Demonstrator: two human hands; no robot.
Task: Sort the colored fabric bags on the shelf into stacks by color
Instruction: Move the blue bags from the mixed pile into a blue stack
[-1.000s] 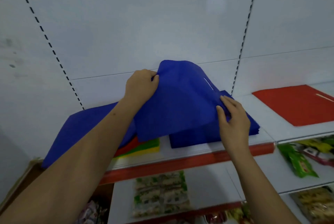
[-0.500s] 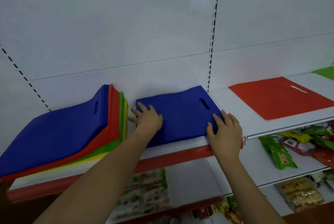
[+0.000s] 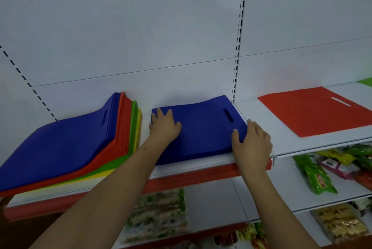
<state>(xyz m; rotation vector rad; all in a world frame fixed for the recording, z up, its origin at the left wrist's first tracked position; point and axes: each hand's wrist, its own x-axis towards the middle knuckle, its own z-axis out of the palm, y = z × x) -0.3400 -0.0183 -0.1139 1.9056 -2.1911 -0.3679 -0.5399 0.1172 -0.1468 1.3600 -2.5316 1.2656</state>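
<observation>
A flat stack of blue bags (image 3: 203,128) lies mid-shelf. My left hand (image 3: 164,126) rests flat on its left part, fingers spread. My right hand (image 3: 251,142) lies against the stack's right front corner, thumb on top and fingers along its side edge. To the left sits a mixed pile (image 3: 66,146) with blue bags on top, then red, green and yellow layers, its back end curled up against the wall. A red bag (image 3: 314,114) lies flat on the right shelf section, and a green bag's corner (image 3: 366,82) shows at the far right edge.
The white shelf (image 3: 261,112) has a red front strip (image 3: 191,176). White back panels with slotted uprights (image 3: 239,37) rise behind. Lower shelves hold packaged snacks (image 3: 314,176), with more packets (image 3: 159,214) further down.
One second ago both hands held a lifted blue bag. It now lies flat on the blue stack, and both hands rest on that stack. The view has shifted right.
</observation>
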